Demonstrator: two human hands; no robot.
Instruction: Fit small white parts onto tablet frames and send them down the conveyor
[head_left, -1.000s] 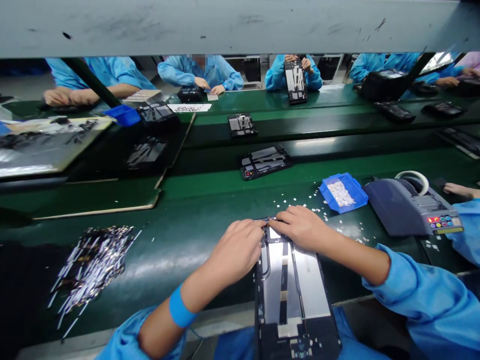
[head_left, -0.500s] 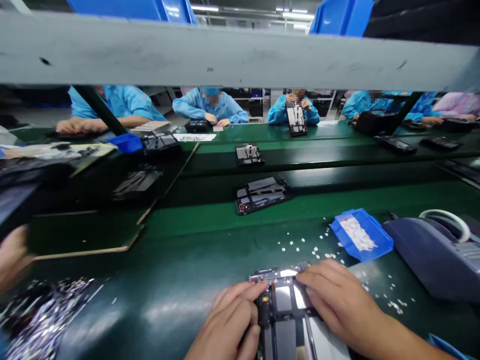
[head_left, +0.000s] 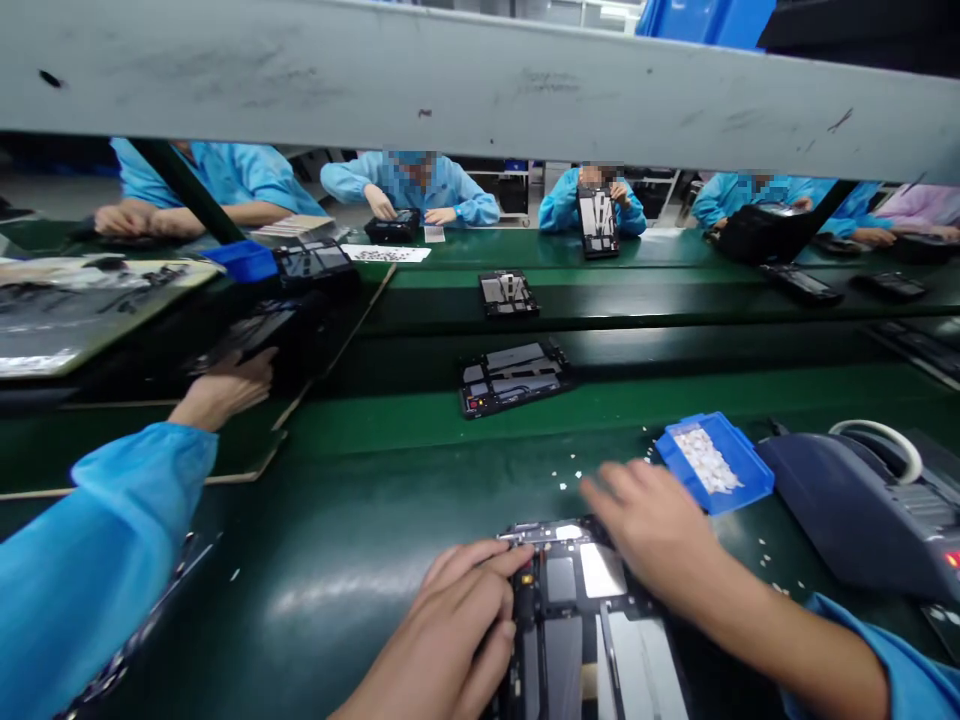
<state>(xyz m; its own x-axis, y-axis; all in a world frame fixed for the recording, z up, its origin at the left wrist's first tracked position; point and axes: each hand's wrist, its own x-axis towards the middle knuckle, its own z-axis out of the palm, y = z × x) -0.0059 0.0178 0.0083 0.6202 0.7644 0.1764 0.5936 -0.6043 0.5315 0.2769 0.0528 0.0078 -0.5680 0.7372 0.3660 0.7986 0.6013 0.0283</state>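
Green bench (head_left: 352,500); left hand (head_left: 450,630) lies unclenched on tablet frame (head_left: 574,590), right hand (head_left: 652,535) released.

The tray (head_left: 714,462) lies between device frame (head_left: 577,610) and dispenser (head_left: 855,510).

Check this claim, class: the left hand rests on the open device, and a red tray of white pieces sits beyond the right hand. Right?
No. The head view shows the tray is blue, not red. The rest stands: the left hand rests on the open device, and the tray of white pieces sits beyond the right hand.
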